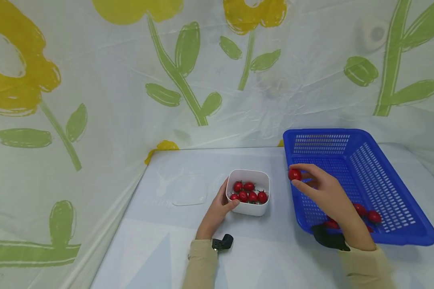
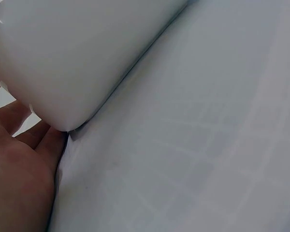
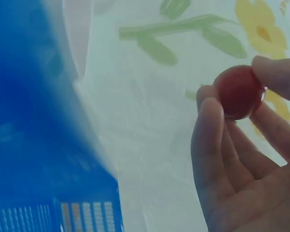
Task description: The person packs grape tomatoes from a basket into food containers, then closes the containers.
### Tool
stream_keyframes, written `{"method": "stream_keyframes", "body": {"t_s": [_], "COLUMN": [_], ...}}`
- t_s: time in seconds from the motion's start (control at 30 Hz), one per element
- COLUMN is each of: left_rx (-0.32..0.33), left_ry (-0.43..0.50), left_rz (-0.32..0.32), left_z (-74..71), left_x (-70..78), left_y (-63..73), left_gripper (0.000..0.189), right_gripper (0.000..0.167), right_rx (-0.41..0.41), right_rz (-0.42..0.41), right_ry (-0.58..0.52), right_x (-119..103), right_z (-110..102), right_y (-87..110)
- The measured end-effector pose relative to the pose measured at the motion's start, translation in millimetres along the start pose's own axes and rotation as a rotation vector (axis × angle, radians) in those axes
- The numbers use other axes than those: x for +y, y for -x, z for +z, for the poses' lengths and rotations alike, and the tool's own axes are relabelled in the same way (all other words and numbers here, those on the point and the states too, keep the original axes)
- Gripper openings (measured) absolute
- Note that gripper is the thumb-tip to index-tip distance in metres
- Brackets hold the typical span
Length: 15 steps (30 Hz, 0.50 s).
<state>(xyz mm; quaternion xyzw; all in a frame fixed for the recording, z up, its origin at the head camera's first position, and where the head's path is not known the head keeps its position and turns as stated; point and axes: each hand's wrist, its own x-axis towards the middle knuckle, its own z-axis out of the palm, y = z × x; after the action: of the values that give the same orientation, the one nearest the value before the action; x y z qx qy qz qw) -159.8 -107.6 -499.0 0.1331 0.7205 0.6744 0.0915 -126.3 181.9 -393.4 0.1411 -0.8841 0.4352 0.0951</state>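
Between thumb and fingertips my right hand (image 1: 327,192) pinches a cherry tomato (image 1: 294,174), above the left rim of a blue plastic basket (image 1: 390,176). In the right wrist view the same tomato (image 3: 239,92) is at the fingertips. My left hand (image 1: 217,210) holds the left side of a small white square container (image 1: 251,208), its thumb at the near rim. Several cherry tomatoes (image 1: 243,196) with green stems lie inside the container. In the left wrist view the container's wall (image 2: 82,58) hides part of the fingers.
More cherry tomatoes (image 1: 374,217) lie in the near part of the basket, some hidden behind the right wrist. A clear lid (image 1: 189,190) lies on the white-covered table (image 1: 148,224), left of the container. A flower-printed sheet (image 1: 112,72) hangs behind.
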Motion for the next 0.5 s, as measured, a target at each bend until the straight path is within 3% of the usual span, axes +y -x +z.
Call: {"method": "stream_keyframes", "body": {"t_s": [0.5], "left_rx": [-0.001], "left_ry": [-0.001], "left_rz": [0.016], "left_z": [0.8], "left_x": [-1.1], "left_y": [-0.8], "left_gripper": [0.076], "right_gripper": [0.041], "right_rx": [0.084], "right_rz": [0.028], "right_ry": [-0.171], "right_x": [-2.3], "right_z": [31.8], "right_y": [-7.3]}}
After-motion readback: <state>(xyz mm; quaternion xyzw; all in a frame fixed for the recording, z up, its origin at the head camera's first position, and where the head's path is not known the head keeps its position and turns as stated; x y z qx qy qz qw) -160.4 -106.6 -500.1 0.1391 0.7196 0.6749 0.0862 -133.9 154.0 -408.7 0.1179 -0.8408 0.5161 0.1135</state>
